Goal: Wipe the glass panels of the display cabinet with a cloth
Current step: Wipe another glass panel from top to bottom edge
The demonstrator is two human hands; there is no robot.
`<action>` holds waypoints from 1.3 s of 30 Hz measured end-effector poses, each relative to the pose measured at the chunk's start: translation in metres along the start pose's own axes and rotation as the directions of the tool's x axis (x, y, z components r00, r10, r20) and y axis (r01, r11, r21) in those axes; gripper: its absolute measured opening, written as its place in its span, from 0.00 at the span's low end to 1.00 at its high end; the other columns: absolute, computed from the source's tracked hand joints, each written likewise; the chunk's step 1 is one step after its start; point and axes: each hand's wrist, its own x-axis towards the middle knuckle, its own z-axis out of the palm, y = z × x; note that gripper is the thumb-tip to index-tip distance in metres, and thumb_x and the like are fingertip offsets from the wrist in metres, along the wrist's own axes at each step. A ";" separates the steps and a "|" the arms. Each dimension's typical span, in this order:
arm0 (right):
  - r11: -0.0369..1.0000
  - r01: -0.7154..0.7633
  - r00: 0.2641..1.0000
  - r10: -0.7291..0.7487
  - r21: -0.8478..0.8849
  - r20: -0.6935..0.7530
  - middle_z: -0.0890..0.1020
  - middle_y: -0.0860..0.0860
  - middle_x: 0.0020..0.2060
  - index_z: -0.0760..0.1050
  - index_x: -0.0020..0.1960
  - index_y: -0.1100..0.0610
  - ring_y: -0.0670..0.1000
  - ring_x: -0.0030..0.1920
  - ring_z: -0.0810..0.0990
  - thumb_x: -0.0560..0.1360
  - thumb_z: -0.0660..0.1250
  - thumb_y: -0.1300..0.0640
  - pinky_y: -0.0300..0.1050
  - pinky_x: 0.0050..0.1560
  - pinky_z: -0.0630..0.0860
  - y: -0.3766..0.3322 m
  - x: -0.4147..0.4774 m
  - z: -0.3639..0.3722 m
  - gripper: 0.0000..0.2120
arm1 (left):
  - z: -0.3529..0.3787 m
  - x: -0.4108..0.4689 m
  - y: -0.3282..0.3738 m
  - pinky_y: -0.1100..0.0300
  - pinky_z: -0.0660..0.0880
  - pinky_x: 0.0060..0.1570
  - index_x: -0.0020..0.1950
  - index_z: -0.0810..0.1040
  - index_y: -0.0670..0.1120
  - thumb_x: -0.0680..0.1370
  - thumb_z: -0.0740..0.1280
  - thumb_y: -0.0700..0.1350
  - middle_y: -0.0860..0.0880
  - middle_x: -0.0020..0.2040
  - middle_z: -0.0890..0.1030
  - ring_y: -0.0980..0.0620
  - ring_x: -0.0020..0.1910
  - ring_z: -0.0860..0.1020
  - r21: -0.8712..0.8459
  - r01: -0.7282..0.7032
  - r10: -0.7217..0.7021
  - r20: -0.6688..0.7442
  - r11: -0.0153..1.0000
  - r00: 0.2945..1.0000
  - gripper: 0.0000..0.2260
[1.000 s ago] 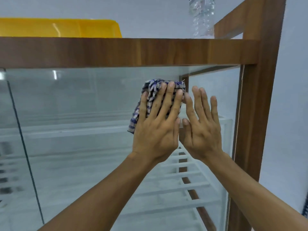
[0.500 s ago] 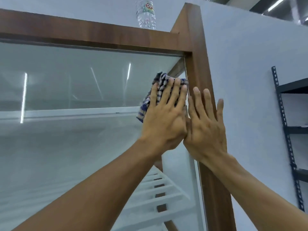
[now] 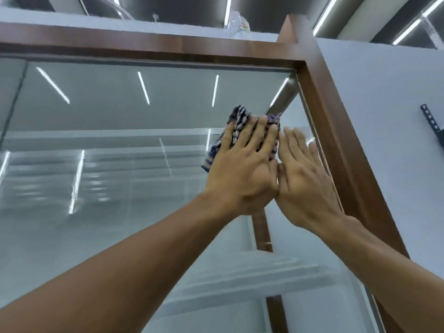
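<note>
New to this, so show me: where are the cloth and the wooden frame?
cloth (image 3: 237,117), head view, checked folds at its top.
wooden frame (image 3: 342,150), head view, right upright post.

A shop: display cabinet (image 3: 168,49), ceiling strip lights (image 3: 407,31), slotted racking (image 3: 432,126).

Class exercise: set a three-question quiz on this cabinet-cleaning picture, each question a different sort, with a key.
1. True or false: the right hand presses the checked cloth on the glass panel.
2. The cloth is nearest the panel's: A upper right corner, B lower left corner, C bottom edge.
3. Fill in: the left hand lies ____ on the cloth.
Key: 1 false: it touches bare glass; 2 A; 3 flat.
</note>
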 end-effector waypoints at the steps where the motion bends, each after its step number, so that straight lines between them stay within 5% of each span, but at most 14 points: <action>1: 0.999 -0.001 1.000 0.000 0.034 0.008 0.45 0.50 0.82 0.43 0.82 0.55 0.46 0.81 0.38 0.79 0.37 0.44 0.51 0.82 0.36 -0.014 -0.004 0.007 0.33 | -0.003 -0.012 -0.009 0.46 0.32 0.80 0.84 0.38 0.50 0.87 0.45 0.53 0.51 0.84 0.36 0.53 0.82 0.32 0.002 0.016 -0.016 -0.013 1.000 1.000 0.28; 6: 0.996 0.084 0.996 -0.084 0.040 0.022 0.47 0.51 0.83 0.43 0.83 0.55 0.48 0.82 0.40 0.80 0.38 0.45 0.55 0.81 0.34 -0.083 -0.005 0.030 0.33 | -0.021 -0.069 -0.060 0.47 0.34 0.81 0.85 0.42 0.51 0.82 0.41 0.55 0.52 0.85 0.40 0.55 0.82 0.35 0.019 0.125 -0.123 -0.087 0.992 0.989 0.31; 15: 0.979 0.202 0.976 -0.202 0.007 0.082 0.46 0.56 0.83 0.44 0.83 0.57 0.55 0.83 0.41 0.85 0.43 0.48 0.64 0.80 0.38 -0.216 0.006 0.061 0.29 | -0.062 -0.149 -0.162 0.54 0.32 0.79 0.85 0.43 0.53 0.87 0.48 0.53 0.54 0.85 0.41 0.58 0.82 0.37 -0.007 0.344 -0.342 -0.128 0.939 0.931 0.27; 25: 0.940 0.341 0.935 -0.337 -0.022 0.116 0.43 0.57 0.83 0.42 0.83 0.59 0.57 0.82 0.39 0.85 0.44 0.50 0.68 0.79 0.38 -0.296 0.018 0.084 0.30 | -0.102 -0.208 -0.272 0.52 0.35 0.81 0.85 0.43 0.53 0.87 0.48 0.53 0.54 0.85 0.42 0.57 0.83 0.39 -0.055 0.568 -0.566 -0.195 0.821 0.801 0.27; 27: 0.942 0.336 0.936 -0.334 -0.002 0.110 0.43 0.56 0.83 0.42 0.83 0.58 0.56 0.82 0.39 0.85 0.44 0.49 0.66 0.80 0.37 -0.295 0.015 0.084 0.30 | -0.096 -0.229 -0.265 0.51 0.35 0.81 0.85 0.42 0.52 0.85 0.45 0.55 0.53 0.85 0.40 0.57 0.83 0.38 -0.051 0.585 -0.582 -0.202 0.809 0.788 0.28; 32: 0.943 0.332 0.937 -0.333 0.031 0.106 0.42 0.55 0.83 0.41 0.83 0.57 0.54 0.82 0.38 0.85 0.43 0.48 0.62 0.80 0.37 -0.298 0.011 0.084 0.29 | -0.079 -0.251 -0.223 0.53 0.32 0.80 0.84 0.40 0.55 0.83 0.42 0.59 0.57 0.83 0.36 0.59 0.81 0.34 0.063 0.365 -0.358 -0.102 0.929 0.928 0.30; 36: 0.937 0.344 0.932 -0.348 0.056 0.101 0.42 0.53 0.83 0.42 0.83 0.52 0.52 0.82 0.37 0.85 0.43 0.47 0.57 0.81 0.36 -0.282 -0.002 0.081 0.29 | -0.084 -0.215 -0.221 0.51 0.32 0.80 0.84 0.39 0.54 0.87 0.46 0.55 0.53 0.84 0.38 0.56 0.82 0.35 -0.006 0.545 -0.538 -0.180 0.838 0.824 0.27; 39: 0.947 0.320 0.943 -0.319 0.000 0.092 0.41 0.51 0.83 0.40 0.83 0.49 0.52 0.82 0.37 0.85 0.42 0.46 0.58 0.81 0.36 -0.250 -0.010 0.075 0.28 | -0.065 -0.204 -0.184 0.52 0.31 0.79 0.84 0.38 0.53 0.87 0.46 0.55 0.54 0.84 0.36 0.56 0.82 0.34 0.024 0.431 -0.424 -0.141 0.902 0.895 0.28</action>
